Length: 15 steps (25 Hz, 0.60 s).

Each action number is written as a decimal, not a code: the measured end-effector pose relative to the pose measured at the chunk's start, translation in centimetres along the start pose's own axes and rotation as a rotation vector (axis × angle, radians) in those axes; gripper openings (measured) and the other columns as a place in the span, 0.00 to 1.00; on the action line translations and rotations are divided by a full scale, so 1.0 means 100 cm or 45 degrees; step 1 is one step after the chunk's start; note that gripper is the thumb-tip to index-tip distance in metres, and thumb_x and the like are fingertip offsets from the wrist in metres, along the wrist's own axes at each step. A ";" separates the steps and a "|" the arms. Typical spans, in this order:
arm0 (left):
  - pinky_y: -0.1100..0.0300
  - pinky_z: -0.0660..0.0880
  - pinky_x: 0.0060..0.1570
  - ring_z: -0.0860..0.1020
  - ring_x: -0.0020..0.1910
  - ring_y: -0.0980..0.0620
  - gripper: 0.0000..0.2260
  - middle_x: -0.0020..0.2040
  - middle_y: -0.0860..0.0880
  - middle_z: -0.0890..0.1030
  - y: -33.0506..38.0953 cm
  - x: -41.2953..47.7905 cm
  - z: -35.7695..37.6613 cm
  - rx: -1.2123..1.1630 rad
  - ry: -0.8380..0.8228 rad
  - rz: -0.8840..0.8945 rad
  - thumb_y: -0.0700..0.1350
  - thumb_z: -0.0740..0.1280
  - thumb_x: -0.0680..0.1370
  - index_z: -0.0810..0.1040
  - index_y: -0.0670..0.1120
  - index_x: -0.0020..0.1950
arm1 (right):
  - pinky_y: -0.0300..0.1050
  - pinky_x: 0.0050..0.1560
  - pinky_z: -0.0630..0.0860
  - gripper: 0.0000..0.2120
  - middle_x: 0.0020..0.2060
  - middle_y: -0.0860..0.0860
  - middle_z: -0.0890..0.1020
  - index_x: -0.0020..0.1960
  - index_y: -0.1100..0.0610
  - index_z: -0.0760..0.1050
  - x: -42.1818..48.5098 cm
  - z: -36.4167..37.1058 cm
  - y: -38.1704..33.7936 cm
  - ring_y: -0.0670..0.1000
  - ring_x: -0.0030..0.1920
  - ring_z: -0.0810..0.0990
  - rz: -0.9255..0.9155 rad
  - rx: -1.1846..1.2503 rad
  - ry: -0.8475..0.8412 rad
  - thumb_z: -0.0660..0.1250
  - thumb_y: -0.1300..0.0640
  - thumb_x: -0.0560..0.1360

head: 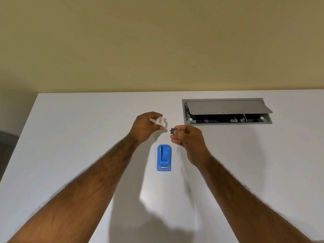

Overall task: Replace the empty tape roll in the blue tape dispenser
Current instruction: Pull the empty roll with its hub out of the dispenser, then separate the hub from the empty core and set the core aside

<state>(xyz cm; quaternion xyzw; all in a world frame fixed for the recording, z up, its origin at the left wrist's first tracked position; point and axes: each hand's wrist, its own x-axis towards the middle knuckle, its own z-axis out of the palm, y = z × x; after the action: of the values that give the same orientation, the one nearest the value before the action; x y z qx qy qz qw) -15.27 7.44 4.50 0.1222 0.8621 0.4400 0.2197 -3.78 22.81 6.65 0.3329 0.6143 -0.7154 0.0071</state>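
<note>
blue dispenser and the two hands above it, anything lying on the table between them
Nothing; in the head view only bare white table separates the blue dispenser from the left hand, holding a clear roll, and the right hand, holding a small dark piece.

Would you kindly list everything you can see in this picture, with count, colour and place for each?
tape dispenser: one, blue, standing on the table between the two forearms, its roll cradle empty.
tape roll: one, clear to whitish, held off the table in the left hand.
spindle: one, small and dark, pinched in the right hand, close to the roll but apart from it.
cable box: one, grey, set into the table at the far right, its lid tilted open over dark sockets.
table: one, white, filling the lower half.
wall: one, yellowish, behind the table.
left hand: one, bare, beyond the dispenser.
right hand: one, bare, right of the roll.
</note>
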 end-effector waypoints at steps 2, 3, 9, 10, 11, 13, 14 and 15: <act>0.61 0.71 0.53 0.78 0.52 0.50 0.22 0.56 0.50 0.79 -0.008 0.011 0.007 0.196 0.027 0.010 0.45 0.79 0.71 0.81 0.48 0.64 | 0.50 0.49 0.83 0.07 0.43 0.60 0.85 0.50 0.62 0.80 0.002 -0.002 0.005 0.58 0.43 0.85 0.003 -0.007 -0.004 0.68 0.65 0.73; 0.61 0.71 0.53 0.76 0.52 0.51 0.23 0.56 0.50 0.78 -0.012 0.016 0.011 0.261 0.017 0.009 0.46 0.78 0.71 0.80 0.48 0.65 | 0.50 0.48 0.83 0.07 0.43 0.60 0.85 0.51 0.63 0.79 0.003 -0.003 0.007 0.58 0.43 0.85 0.002 -0.029 -0.003 0.68 0.65 0.73; 0.55 0.73 0.60 0.76 0.60 0.48 0.22 0.62 0.50 0.75 -0.037 0.036 0.026 0.457 -0.063 -0.044 0.48 0.76 0.73 0.78 0.53 0.66 | 0.46 0.47 0.84 0.06 0.43 0.58 0.85 0.49 0.59 0.79 0.002 -0.006 0.015 0.56 0.43 0.86 0.031 -0.142 -0.016 0.67 0.64 0.74; 0.55 0.72 0.61 0.75 0.62 0.47 0.22 0.63 0.49 0.74 -0.038 0.037 0.028 0.489 -0.072 -0.027 0.48 0.76 0.74 0.78 0.53 0.67 | 0.46 0.47 0.84 0.05 0.43 0.58 0.85 0.49 0.58 0.79 0.001 -0.006 0.016 0.56 0.43 0.86 0.032 -0.154 -0.014 0.67 0.64 0.74; 0.54 0.72 0.62 0.75 0.64 0.46 0.22 0.65 0.48 0.74 -0.038 0.038 0.030 0.519 -0.080 -0.012 0.48 0.76 0.74 0.77 0.52 0.67 | 0.46 0.47 0.84 0.05 0.43 0.58 0.85 0.48 0.57 0.79 0.001 -0.006 0.017 0.56 0.44 0.86 0.031 -0.169 -0.016 0.67 0.63 0.74; 0.52 0.72 0.64 0.74 0.66 0.45 0.24 0.67 0.47 0.73 -0.036 0.040 0.032 0.554 -0.096 -0.001 0.48 0.76 0.74 0.76 0.51 0.69 | 0.46 0.48 0.83 0.04 0.43 0.57 0.85 0.47 0.56 0.79 -0.001 -0.007 0.020 0.55 0.44 0.86 0.028 -0.195 -0.022 0.68 0.63 0.74; 0.52 0.72 0.65 0.74 0.66 0.45 0.25 0.67 0.47 0.73 -0.036 0.041 0.032 0.554 -0.108 -0.010 0.48 0.76 0.73 0.76 0.51 0.69 | 0.46 0.48 0.83 0.04 0.43 0.56 0.85 0.47 0.55 0.79 -0.001 -0.007 0.021 0.55 0.44 0.86 0.026 -0.202 -0.023 0.68 0.62 0.74; 0.52 0.73 0.65 0.74 0.65 0.45 0.27 0.67 0.47 0.73 -0.036 0.040 0.031 0.543 -0.121 -0.028 0.49 0.77 0.73 0.75 0.51 0.70 | 0.45 0.47 0.84 0.04 0.43 0.56 0.85 0.46 0.55 0.79 -0.003 -0.008 0.021 0.55 0.44 0.86 0.026 -0.202 -0.021 0.68 0.62 0.74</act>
<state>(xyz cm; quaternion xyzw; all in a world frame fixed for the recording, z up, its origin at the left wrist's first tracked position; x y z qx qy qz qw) -17.28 9.16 -1.12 0.1772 0.9255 0.2392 0.2342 -2.31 22.88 4.91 0.3316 0.6654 -0.6672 0.0459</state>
